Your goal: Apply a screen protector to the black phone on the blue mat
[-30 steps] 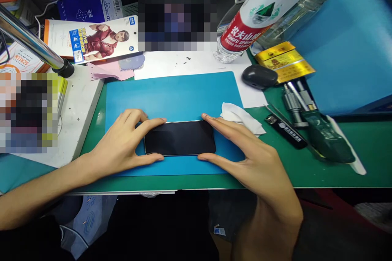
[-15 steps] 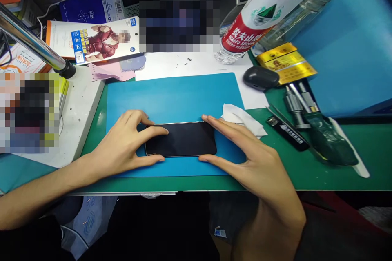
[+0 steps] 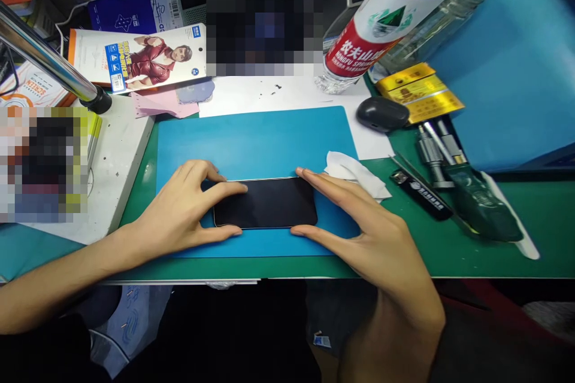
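Observation:
A black smartphone (image 3: pixel 272 204) lies screen up on a blue mat (image 3: pixel 265 143), its long side running left to right. At its left end, my left hand (image 3: pixel 191 206) grips it between thumb and fingers, with one finger resting on the glass. My right hand (image 3: pixel 354 215) spans the right end, fingertips at the far edge and thumb at the near edge. Just behind the right fingers is a crumpled white tissue (image 3: pixel 354 173), partly hidden by that hand.
To the right are tweezers and a black-handled tool (image 3: pixel 422 194), a dark green pouch (image 3: pixel 485 203), screwdrivers (image 3: pixel 433 155), a black mouse (image 3: pixel 381 114) and a gold packet (image 3: pixel 420 93). A water bottle (image 3: pixel 363 48) stands behind. Boxes (image 3: pixel 153 60) and a metal pole (image 3: pixel 54 57) occupy the left.

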`<state>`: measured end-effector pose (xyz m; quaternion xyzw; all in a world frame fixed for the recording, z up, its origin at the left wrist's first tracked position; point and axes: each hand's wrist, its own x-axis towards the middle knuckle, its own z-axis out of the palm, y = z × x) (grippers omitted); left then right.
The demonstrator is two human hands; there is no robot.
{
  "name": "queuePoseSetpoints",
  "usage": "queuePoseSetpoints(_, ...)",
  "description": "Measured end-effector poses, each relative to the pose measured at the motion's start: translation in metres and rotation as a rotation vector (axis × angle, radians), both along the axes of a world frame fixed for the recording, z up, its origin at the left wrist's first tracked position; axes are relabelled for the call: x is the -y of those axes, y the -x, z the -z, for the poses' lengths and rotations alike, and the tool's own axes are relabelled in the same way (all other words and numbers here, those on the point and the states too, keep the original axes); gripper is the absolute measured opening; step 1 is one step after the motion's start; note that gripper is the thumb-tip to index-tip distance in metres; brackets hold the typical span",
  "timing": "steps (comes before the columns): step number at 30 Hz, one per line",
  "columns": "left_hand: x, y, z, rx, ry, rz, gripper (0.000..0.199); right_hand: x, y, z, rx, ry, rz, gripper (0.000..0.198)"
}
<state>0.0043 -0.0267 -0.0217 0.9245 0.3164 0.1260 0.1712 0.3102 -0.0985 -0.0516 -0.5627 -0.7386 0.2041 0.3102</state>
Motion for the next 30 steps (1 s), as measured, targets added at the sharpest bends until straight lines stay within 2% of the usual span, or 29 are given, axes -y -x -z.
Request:
queuePoseSetpoints(3, 0.0008, -0.0006, 0.0013, -0.004, -0.007, -0.022, 0.067, 0.0002, 0.0003, -0.0004, -0.002, 0.002, 0.003, 0.069)
queuePoseSetpoints(10, 0.0033, -0.002, 0.0073, 0.028, -0.119, 0.001, 0.075, 0.0025, 0.0006, -0.0004, -0.003, 0.044, 0.031, 0.068)
queuePoseSetpoints(14, 0.0053, -0.0028, 0.0069, 0.047, -0.124, -0.015, 0.085, 0.0034, 0.0014, -0.0008, -0.004, 0.076, 0.048, 0.068)
queuePoseSetpoints(18, 0.0067, -0.0028, 0.0065, 0.033, -0.13, -0.051, 0.086, 0.0037, 0.0034, -0.003, -0.003, 0.087, 0.061, 0.066)
queuePoseSetpoints(25, 0.0073, -0.0026, 0.0082, 0.013, -0.133, -0.05, 0.06, 0.0049, 0.0031, -0.0045, -0.005, 0.103, 0.067, 0.064)
queuePoseSetpoints(30, 0.0067, -0.0024, 0.0078, -0.01, -0.119, -0.054, 0.058, 0.0037, -0.0004, -0.0016, -0.001, 0.129, 0.04, 0.067)
